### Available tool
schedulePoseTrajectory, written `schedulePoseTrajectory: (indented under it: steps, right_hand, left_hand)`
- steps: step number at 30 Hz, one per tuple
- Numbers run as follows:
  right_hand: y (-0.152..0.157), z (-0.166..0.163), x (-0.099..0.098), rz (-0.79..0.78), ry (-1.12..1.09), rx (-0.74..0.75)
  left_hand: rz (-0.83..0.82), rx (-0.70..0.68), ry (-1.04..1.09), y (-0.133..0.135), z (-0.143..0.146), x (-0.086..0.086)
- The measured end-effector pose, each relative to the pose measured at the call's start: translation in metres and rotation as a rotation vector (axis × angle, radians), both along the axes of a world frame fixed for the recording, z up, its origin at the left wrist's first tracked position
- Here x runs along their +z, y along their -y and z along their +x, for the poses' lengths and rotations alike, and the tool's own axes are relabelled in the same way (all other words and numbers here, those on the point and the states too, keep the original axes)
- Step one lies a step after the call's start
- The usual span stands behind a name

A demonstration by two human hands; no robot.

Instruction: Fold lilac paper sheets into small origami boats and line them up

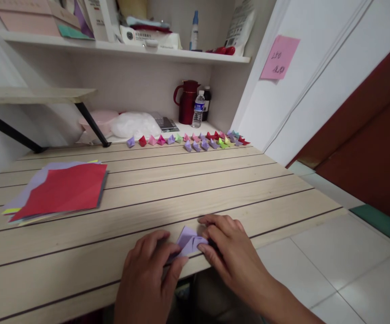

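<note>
A small lilac folded paper piece (188, 241) lies near the front edge of the pale wooden table (181, 193). My left hand (147, 274) pinches its left side with fingers curled over it. My right hand (227, 247) presses on its right side with bent fingers. Part of the paper is hidden under both hands.
A stack of coloured paper sheets (61, 191), red on top, lies at the left. A row of several small folded paper shapes (195, 140) runs along the table's back edge. Behind stand a red jug (187, 101), a water bottle (198, 109) and white bags (134, 123). Shelves hang above; tiled floor at right.
</note>
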State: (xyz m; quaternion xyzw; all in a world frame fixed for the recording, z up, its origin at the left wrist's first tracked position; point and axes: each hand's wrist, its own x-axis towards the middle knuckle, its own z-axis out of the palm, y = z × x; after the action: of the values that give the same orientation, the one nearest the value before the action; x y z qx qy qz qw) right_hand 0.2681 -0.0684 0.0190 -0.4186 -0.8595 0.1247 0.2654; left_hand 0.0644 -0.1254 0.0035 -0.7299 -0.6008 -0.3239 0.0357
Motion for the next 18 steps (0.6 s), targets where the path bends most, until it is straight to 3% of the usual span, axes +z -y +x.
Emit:
schedulePoseTrajectory:
  steps: [4, 11, 18]
  right_hand:
    - [-0.002, -0.003, 0.001, -0.017, 0.03, -0.008]
    - [-0.006, -0.01, 0.002, -0.033, 0.074, -0.044]
    - [-0.009, -0.015, -0.004, 0.056, 0.086, -0.095]
  left_hand:
    - [-0.015, 0.088, -0.005, -0.004, 0.009, -0.003]
    - [0.016, 0.226, -0.218, -0.006, 0.018, -0.005]
    - [0.045, 0.219, -0.231, -0.006, 0.021, -0.001]
